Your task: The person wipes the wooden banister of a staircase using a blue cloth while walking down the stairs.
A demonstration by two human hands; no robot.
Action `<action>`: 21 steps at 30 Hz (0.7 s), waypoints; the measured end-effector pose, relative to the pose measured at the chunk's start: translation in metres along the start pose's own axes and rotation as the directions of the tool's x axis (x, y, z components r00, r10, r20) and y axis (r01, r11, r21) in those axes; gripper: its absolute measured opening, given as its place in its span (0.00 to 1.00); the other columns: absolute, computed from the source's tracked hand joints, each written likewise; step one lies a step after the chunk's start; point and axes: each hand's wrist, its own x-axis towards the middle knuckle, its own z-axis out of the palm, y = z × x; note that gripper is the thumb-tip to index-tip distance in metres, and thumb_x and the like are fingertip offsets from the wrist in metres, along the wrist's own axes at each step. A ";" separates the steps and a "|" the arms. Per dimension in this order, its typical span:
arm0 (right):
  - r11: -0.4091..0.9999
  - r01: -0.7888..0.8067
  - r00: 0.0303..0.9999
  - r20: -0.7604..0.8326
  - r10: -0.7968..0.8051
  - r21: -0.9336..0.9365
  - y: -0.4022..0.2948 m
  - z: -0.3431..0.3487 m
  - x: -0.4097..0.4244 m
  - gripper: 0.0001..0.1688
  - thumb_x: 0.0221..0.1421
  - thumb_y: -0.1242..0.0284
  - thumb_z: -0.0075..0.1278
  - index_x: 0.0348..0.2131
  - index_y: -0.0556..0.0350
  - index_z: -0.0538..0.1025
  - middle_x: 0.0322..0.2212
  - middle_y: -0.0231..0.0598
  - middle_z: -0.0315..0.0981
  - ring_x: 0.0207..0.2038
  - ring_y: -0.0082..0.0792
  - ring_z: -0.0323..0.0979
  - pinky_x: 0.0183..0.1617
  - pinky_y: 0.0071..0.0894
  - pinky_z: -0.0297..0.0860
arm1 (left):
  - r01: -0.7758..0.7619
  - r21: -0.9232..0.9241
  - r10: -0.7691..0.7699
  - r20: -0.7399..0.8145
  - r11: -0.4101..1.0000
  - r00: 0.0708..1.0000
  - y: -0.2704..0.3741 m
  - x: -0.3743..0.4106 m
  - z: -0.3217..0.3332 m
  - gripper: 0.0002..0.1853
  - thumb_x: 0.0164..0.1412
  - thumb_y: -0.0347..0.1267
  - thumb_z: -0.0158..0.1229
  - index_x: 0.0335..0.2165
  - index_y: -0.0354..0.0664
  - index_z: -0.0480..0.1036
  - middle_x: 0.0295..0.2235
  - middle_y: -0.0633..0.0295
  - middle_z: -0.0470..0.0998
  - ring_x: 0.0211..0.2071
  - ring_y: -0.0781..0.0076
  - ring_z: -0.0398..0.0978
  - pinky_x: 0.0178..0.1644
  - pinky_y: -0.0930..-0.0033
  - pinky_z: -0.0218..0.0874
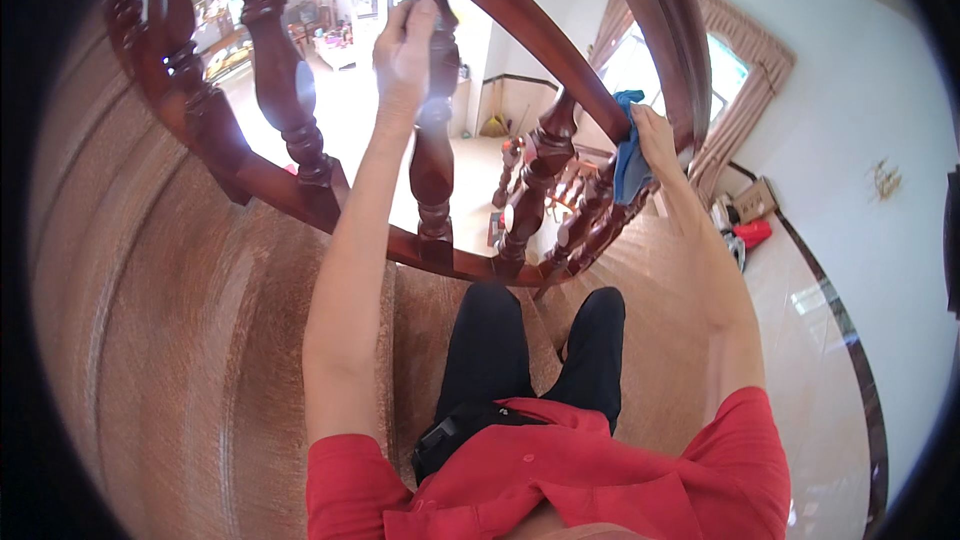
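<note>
My left hand (406, 52) grips a turned wooden baluster (433, 157) near its upper part, at the top centre. At the right, my right hand (654, 136) holds a blue cloth (631, 165) against the lower rail (525, 22) of the dark red-brown wooden staircase railing. The cloth hangs down beside that rail, partly hidden by my fingers. Above it curves the thick handrail (667, 22). Several glossy balusters stand on the curved base rail (300, 206).
Curved stone stair treads (172, 330) lie at the left and around my legs. Below, past the railing, are a broom (494, 125) and bright floor. A cardboard box (754, 200) and a red item (752, 233) sit by the right wall, near a curtained window.
</note>
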 end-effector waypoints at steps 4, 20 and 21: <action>0.994 0.110 0.980 0.168 -0.108 -0.006 -0.019 0.005 0.037 0.24 0.60 0.58 0.40 0.38 0.62 0.75 0.27 0.43 0.74 0.32 0.32 0.69 0.40 0.30 0.64 | -0.016 -0.092 0.025 0.103 0.996 0.994 0.002 -0.003 0.000 0.25 0.59 0.46 0.56 0.41 0.32 0.70 0.30 0.61 0.74 0.31 0.76 0.70 0.38 0.76 0.61; 0.985 0.138 0.930 0.355 -0.092 -0.107 -0.028 0.041 0.058 0.26 0.58 0.58 0.33 0.36 0.59 0.76 0.35 0.57 0.74 0.40 0.53 0.73 0.48 0.46 0.66 | -0.027 0.306 0.077 -0.154 0.952 0.985 0.007 0.001 -0.018 0.23 0.55 0.36 0.59 0.45 0.28 0.70 0.37 0.60 0.75 0.36 0.74 0.71 0.43 0.73 0.62; 0.972 0.207 0.923 0.353 -0.155 -0.115 -0.031 0.043 0.059 0.31 0.59 0.56 0.30 0.35 0.63 0.76 0.38 0.60 0.72 0.42 0.56 0.72 0.49 0.50 0.65 | -0.035 0.227 0.059 -0.097 0.973 0.994 -0.002 0.016 -0.041 0.25 0.56 0.35 0.59 0.46 0.26 0.69 0.38 0.58 0.75 0.38 0.73 0.71 0.46 0.73 0.61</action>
